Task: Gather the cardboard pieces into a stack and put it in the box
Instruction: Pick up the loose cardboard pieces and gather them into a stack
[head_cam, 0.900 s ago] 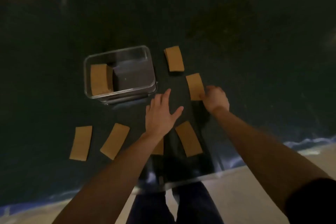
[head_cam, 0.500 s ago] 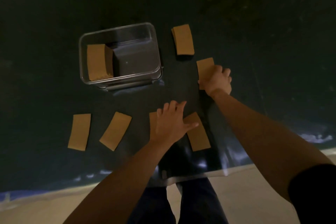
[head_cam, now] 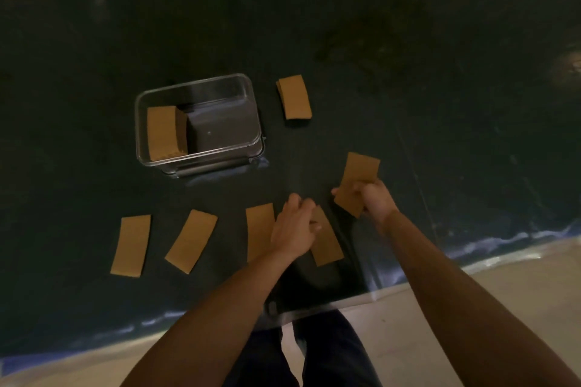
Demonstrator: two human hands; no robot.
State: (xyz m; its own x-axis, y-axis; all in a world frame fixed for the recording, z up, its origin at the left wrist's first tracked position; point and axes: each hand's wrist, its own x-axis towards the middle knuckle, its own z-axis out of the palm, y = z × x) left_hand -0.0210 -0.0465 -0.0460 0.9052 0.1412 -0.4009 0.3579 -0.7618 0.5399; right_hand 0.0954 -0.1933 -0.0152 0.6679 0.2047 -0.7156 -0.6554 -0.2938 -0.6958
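A clear plastic box (head_cam: 251,110) stands on the dark table with a stack of cardboard pieces (head_cam: 162,132) in its left half. My right hand (head_cam: 375,198) is shut on a brown cardboard piece (head_cam: 360,174) lifted off the table. My left hand (head_cam: 294,226) lies over the upper end of another piece (head_cam: 327,245), fingers curled at its edge. More pieces lie flat: one right of the box (head_cam: 295,97), one just left of my left hand (head_cam: 259,226), and two at the front left (head_cam: 191,240) (head_cam: 131,245).
The table is covered with a dark cloth (head_cam: 408,72). A clear lid or sheet (head_cam: 361,280) lies under the pieces near the table's front edge. My legs (head_cam: 314,352) show below the edge.
My right hand has picked up the piece it was pressing on and drawn it back toward me. My left hand has curled its fingers onto the piece in front of me.
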